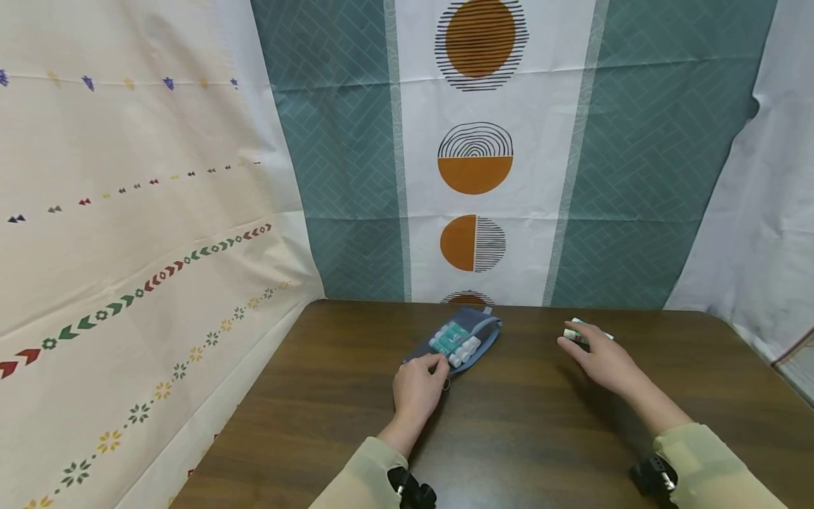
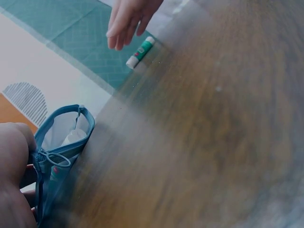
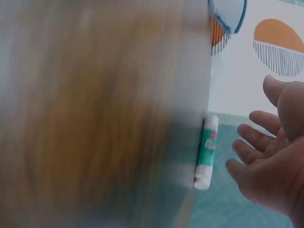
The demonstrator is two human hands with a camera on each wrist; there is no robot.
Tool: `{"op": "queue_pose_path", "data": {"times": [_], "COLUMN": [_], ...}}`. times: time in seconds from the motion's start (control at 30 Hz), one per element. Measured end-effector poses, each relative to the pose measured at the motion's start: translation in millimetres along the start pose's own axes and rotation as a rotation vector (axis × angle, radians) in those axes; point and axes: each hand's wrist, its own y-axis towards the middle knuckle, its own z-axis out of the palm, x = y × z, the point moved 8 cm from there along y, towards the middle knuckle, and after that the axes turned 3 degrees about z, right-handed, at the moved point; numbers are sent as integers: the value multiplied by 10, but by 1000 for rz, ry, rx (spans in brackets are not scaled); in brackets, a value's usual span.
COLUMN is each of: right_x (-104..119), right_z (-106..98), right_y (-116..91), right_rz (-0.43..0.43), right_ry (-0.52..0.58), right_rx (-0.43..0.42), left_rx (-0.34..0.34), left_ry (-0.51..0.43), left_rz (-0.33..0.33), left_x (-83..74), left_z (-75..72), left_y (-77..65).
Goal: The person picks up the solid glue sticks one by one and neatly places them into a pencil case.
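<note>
My left hand (image 1: pixel 417 387) pinches the near edge of a blue zip pouch (image 1: pixel 467 318) on the table. White and green glue sticks (image 1: pixel 453 339) show through the pouch's see-through side. In the left wrist view the pouch (image 2: pixel 87 114) gapes at its zipped edge, and a thin ring pull (image 2: pixel 61 164) hangs at the corner by the fingers. Over on the right, my right hand (image 1: pixel 604 360) hovers with loosely spread fingers, holding nothing. Just beyond its fingers a green and white glue stick (image 3: pixel 207 152) lies on its side on the wood, apart from the hand in the right wrist view.
The dark wooden table (image 1: pixel 509 438) runs back to a hanging green and white curtain (image 1: pixel 343 177) with orange circles. A cream patterned cloth (image 1: pixel 127 283) hangs along the left side, and a white cloth (image 1: pixel 763 247) on the right.
</note>
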Motion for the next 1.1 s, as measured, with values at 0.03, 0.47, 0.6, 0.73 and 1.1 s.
{"op": "queue_pose_path", "data": {"times": [0.03,0.47,0.6,0.73,1.1], "right_x": [-20,-365,-458,-522,-623], "right_z": [-23,-220,-258,-279,-285], "right_y": [0,24,21,9,18], "right_rz": [-2,-8,-16,-17,-10], "right_ry": [-12,-134,-151,-162,-163], "right_rx": [-8,-58,-72,-64,-26], "left_rx": [1,21,24,21,27], "left_ry": [-3,-8,-10,-11,-18], "left_rz": [1,-18,-17,-13,-21], "left_x": [1,19,25,26,24], "left_z": [0,4,8,5,9], "left_y": [0,-4,-8,-11,-9]}}
